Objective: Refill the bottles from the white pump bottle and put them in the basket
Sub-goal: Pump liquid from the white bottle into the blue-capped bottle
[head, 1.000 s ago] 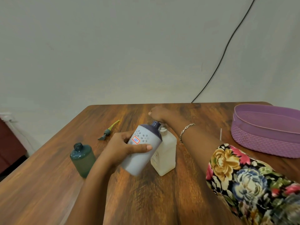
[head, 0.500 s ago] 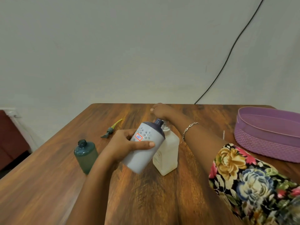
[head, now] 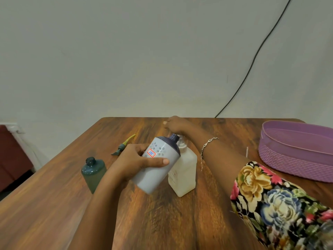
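Two hands have hardly moved — the left hand (head: 133, 159) still grips the tilted grey bottle (head: 156, 165), its neck at the white pump bottle (head: 183, 170). The right hand (head: 175, 123) stays on the pump, grip unclear. Filling probably continues — the basket (head: 288, 159) waits right of both hands.

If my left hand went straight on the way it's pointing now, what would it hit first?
Probably the white pump bottle, standing just beyond the tilted grey bottle that the left hand grips. Depth is hard to judge from one view.
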